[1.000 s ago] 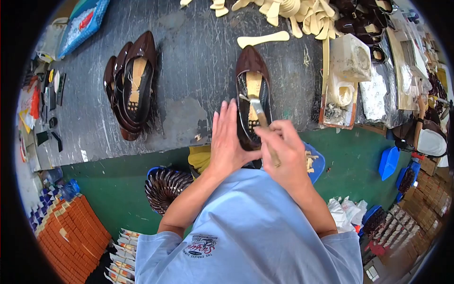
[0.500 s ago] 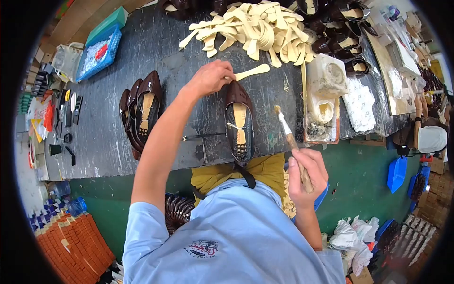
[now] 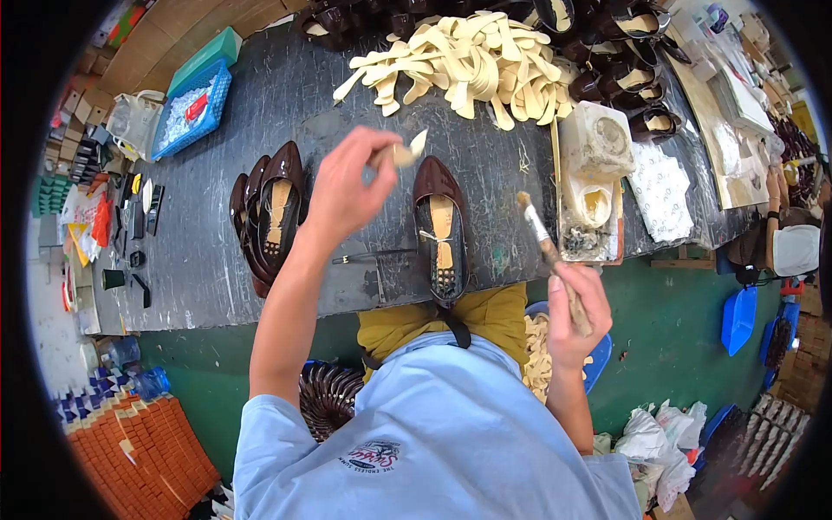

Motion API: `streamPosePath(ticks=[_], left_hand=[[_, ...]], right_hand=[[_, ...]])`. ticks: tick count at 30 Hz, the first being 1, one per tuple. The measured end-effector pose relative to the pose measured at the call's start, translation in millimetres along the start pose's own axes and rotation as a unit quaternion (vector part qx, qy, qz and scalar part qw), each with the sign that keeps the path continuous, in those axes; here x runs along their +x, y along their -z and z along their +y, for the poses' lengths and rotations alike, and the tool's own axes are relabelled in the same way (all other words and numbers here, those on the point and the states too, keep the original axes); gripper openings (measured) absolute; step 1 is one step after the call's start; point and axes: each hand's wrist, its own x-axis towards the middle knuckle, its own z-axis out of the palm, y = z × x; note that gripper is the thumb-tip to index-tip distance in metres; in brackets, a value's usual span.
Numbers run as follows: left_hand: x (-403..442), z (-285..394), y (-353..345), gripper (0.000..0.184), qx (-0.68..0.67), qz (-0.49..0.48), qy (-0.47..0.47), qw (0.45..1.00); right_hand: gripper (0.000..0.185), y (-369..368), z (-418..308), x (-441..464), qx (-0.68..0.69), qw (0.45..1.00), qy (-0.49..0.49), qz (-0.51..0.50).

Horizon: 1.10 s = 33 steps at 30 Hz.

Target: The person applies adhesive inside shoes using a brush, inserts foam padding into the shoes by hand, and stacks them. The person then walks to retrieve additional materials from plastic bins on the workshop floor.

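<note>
Head view, table (image 3: pixel 503 160): dark, under the left fingers (image 3: pixel 373 139).
Insole pile (image 3: pixel 472 65): on the table, beyond both sets of fingers.
Shoe (image 3: pixel 439 184): dark brown, on the table between the left and right fingers, touching neither.
Brush (image 3: pixel 549 250): gripped by the curled right fingers (image 3: pixel 591 288), bristles pointing away from them.
Insole piece (image 3: pixel 419 144): pinched by the nearly closed left fingers.

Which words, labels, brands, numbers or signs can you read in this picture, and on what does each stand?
"THE ENDLESS SUM…": small lettering on the blue shirt; its end is unclear.
"Surfin", probably: red script on the same shirt, blurred.
Too small to read: printed marks on the white sheet.
</note>
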Motion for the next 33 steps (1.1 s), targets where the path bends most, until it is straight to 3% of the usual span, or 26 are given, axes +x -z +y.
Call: streamPosePath(ticks=[3, 5, 9, 11, 14, 17, 20, 26, 29, 30, 33], left_hand=[[-36, 64, 33, 0.031, -0.110, -0.091, 0.110, 0.984], [-52, 80, 35, 0.031, -0.233, -0.140, 0.198, 0.942], [-54, 60, -6, 0.021, -0.230, -0.221, 0.241, 0.916], [-52, 40, -35, 0.018, -0.105, -0.254, 0.195, 0.942], [-59, 9, -67, 0.017, -0.005, -0.224, 0.046, 0.974], [-60, -1, -81, 0.017, 0.040, -0.194, -0.001, 0.980], [-62, -1, -85, 0.016, 0.065, -0.148, -0.031, 0.986], [-68, 4, -90, 0.015, 0.039, -0.032, 0.020, 0.999], [-70, 20, -58, 0.025, 0.071, -0.105, 0.012, 0.992], [-72, 21, -53, 0.037, 0.054, -0.159, 0.002, 0.986], [-74, 39, -50, 0.051, 0.138, -0.254, 0.002, 0.957]], right_hand=[[0.024, 5, 13, 0, 0.021, 0.998, -0.051, 0.012], [0.024, 5, 17, 1, 0.022, 0.998, -0.062, 0.020], [0.023, 2, 20, 1, 0.033, 0.997, -0.072, 0.025], [0.024, 1, 20, 0, 0.035, 0.996, -0.076, 0.025], [0.023, 1, 18, -2, 0.023, 0.997, -0.072, 0.025], [0.023, 3, 14, -4, 0.044, 0.993, -0.109, 0.025], [0.022, 3, 20, -6, 0.033, 0.995, -0.088, 0.030], [0.022, 1, 20, -4, 0.026, 0.996, -0.086, 0.023], [0.021, 2, 13, -1, 0.045, 0.992, -0.114, 0.022], [0.021, 1, 14, -2, 0.047, 0.992, -0.114, 0.025], [0.021, -2, 18, -1, 0.050, 0.992, -0.111, 0.026]])
